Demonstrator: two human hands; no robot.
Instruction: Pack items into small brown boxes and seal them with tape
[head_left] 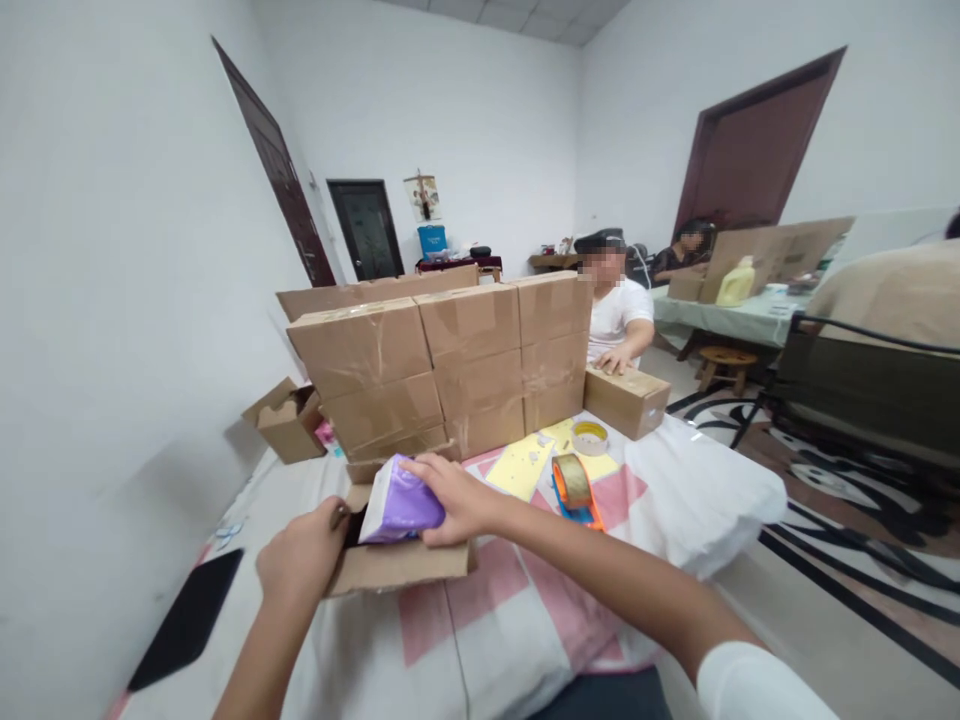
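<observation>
An open cardboard box [401, 567] lies before me on the cloth-covered table, its flaps spread. My right hand [454, 495] is closed around a purple-and-white plastic-wrapped pack [405, 503], which sits tilted at the box opening. What the pack contains is not clear; it looks like a soft tissue pack. At the box's left side, my left hand [304, 550] grips a cardboard flap, fingers curled over its edge. Part of the box's inside is hidden behind the pack and my hands.
Stacked taped cartons [469, 340] form a wall just beyond the box. An orange-and-blue tape dispenser [576, 490], a tape roll [590, 437] and yellow sheets [520, 467] lie to the right. Another open carton [289, 425] stands left. A person's hand [616, 358] rests on a closed carton [628, 402].
</observation>
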